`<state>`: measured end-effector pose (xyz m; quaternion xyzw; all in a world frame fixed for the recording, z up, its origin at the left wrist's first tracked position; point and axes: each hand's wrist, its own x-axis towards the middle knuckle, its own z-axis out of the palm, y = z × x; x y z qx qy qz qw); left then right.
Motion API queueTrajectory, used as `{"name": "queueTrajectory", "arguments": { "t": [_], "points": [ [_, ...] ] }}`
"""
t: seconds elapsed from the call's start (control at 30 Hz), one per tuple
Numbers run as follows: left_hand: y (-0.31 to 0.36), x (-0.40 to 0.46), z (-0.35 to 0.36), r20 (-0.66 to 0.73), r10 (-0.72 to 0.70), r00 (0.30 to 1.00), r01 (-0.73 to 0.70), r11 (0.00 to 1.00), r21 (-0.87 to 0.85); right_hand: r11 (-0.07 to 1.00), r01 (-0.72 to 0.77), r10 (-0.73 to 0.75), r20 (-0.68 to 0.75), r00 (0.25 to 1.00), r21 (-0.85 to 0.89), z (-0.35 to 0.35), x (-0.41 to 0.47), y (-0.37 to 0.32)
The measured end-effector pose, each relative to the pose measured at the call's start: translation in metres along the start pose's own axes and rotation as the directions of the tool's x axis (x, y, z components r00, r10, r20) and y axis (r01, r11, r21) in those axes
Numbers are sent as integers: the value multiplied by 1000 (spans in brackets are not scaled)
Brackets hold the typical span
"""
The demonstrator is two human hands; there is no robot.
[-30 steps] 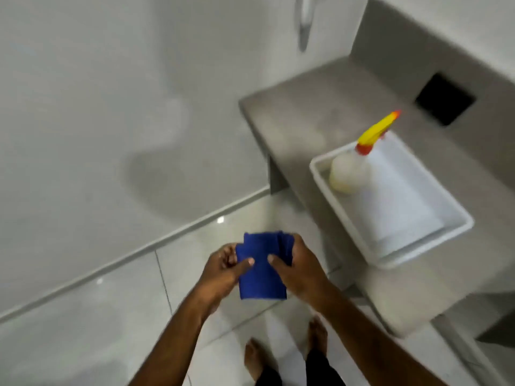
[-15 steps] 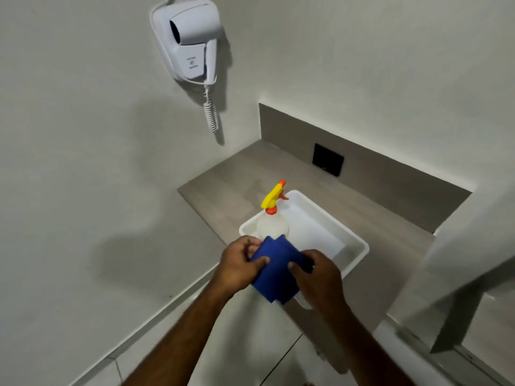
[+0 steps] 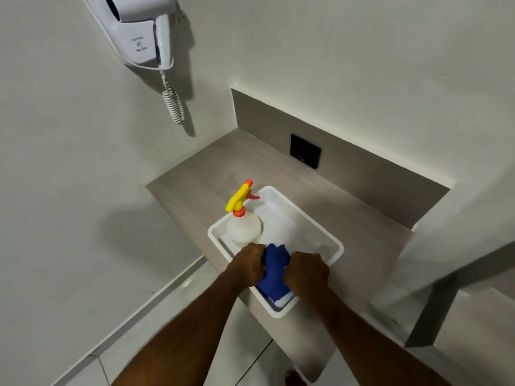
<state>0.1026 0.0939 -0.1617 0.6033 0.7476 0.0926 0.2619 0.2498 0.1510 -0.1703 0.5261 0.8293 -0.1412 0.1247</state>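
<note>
Over the white tray (image 3: 335,247), left hand (image 3: 248,264) and right hand (image 3: 306,271) both grip the blue cloth (image 3: 274,270)

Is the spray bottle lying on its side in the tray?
No, the spray bottle stands upright in the tray, beyond the left hand gripping the cloth.

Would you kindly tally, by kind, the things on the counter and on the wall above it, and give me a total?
spray bottle: 1
blue cloth: 1
white tray: 1
wall hair dryer: 1
black wall plate: 1
Total: 5
</note>
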Motion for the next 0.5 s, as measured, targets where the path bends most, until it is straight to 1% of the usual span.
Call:
{"name": "queueTrajectory", "arguments": {
  "t": [0.1, 0.17, 0.2, 0.23, 0.27, 0.3, 0.33, 0.37, 0.43, 0.47, 0.5],
  "points": [
    [-8, -8, -10, 69, 29, 997, -39, 988, 149, 997, 28, -25, 32, 999, -79, 4, 4, -1],
    [-18, -21, -21, 54, 55, 997, -67, 967, 244, 996, 44, -44, 8, 999, -80, 1, 4, -3],
    [-23, -28, -29, 26, 77, 997, -81, 955, 286, 996, 64, -68, -51, 996, -67, -3, 2, -7],
    [-27, -37, -38, -7, 93, 996, -85, 943, 323, 994, 92, -99, -144, 985, -53, -9, 0, -11],
    [-31, -47, -50, -70, 125, 990, -92, 930, 357, 987, 154, -160, -265, 951, -43, -19, -4, -19],
    [-34, -58, -63, -143, 155, 978, -90, 921, 378, 971, 235, -235, -382, 894, -47, -29, -10, -30],
    [-38, -68, -76, -235, 204, 950, -95, 909, 407, 940, 334, -324, -502, 802, -73, -42, -15, -43],
    [-39, -81, -93, -319, 238, 917, -79, 895, 440, 904, 409, -394, -607, 690, -122, -56, -19, -59],
    [-48, -100, -135, -462, 268, 845, -10, 873, 488, 832, 534, -455, -737, 500, -151, -93, -27, -98],
    [-56, -108, -159, -535, 287, 795, 59, 841, 538, 788, 591, -478, -776, 411, -172, -118, -26, -121],
    [-55, -120, -189, -601, 270, 752, 138, 827, 545, 744, 644, -496, -793, 354, -178, -147, -29, -143]
  ]
}}
